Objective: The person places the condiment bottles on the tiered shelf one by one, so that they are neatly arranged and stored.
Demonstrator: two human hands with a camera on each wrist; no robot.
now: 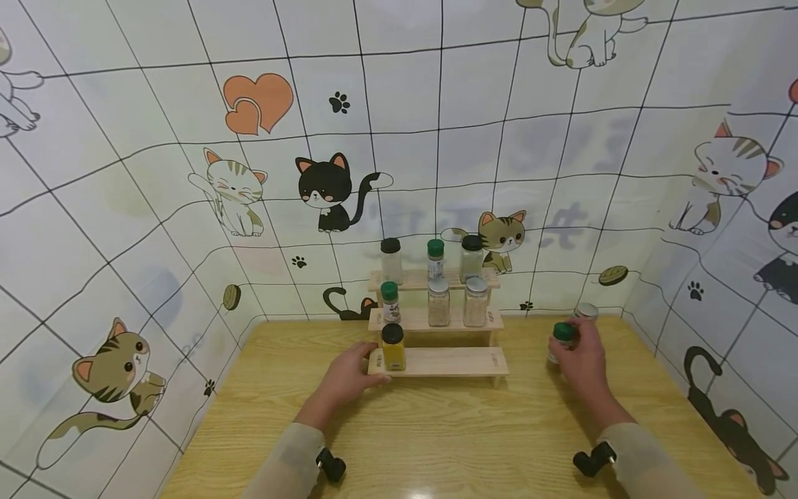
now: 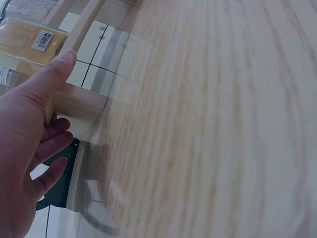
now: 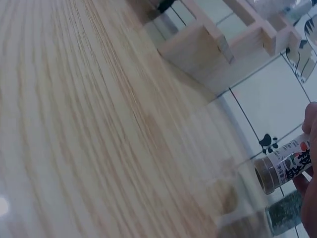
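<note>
A three-tier wooden spice rack stands at the back of the table. My left hand holds the left end of its lowest step, thumb along the front edge and fingers at the end. Beside that hand, a yellow spice jar with a black lid sits on this step. To the right of the rack, my right hand grips a green-capped spice bottle between thumb and fingers. Its labelled body and base show in the right wrist view. Just behind it is a silver-lidded jar with dark green contents, partly hidden by the hand.
On the middle step stand a green-capped bottle and two silver-lidded jars. The top step holds two black-lidded jars with a green-capped bottle between them. A cat-patterned sheet surrounds the wooden table at the back and sides.
</note>
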